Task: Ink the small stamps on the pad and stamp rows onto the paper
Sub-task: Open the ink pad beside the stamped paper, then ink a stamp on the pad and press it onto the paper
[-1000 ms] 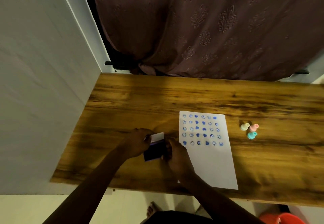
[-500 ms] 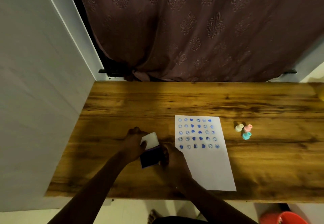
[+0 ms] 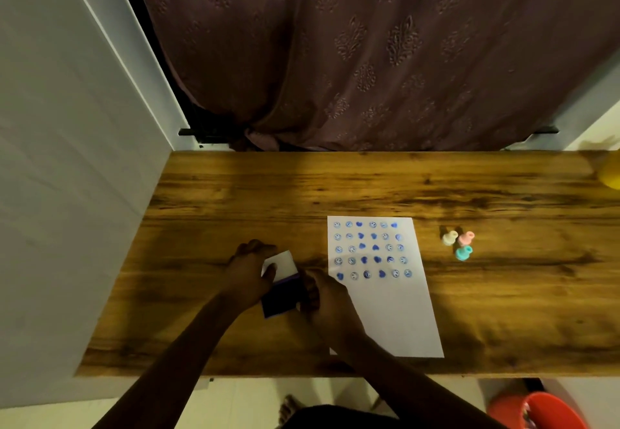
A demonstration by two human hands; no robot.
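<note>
A: What has changed at the ink pad (image 3: 280, 297)?

B: Its white lid (image 3: 280, 262) has been tipped further over the dark pad since a moment ago. It is gripped by the left hand (image 3: 250, 271), fingers curled round its far edge, while the case is pinched at its right side by the right hand (image 3: 327, 297). Closing is suggested, so inking may be finished.

A: And the counts?

B: One pad is seen left of one paper (image 3: 385, 311), touching neither. Five rows of six blue prints, thirty in all, are counted there. Three small stamps (image 3: 459, 244), cream, pink and teal, are left clustered on the table (image 3: 235, 187), well right of both hands.
</note>
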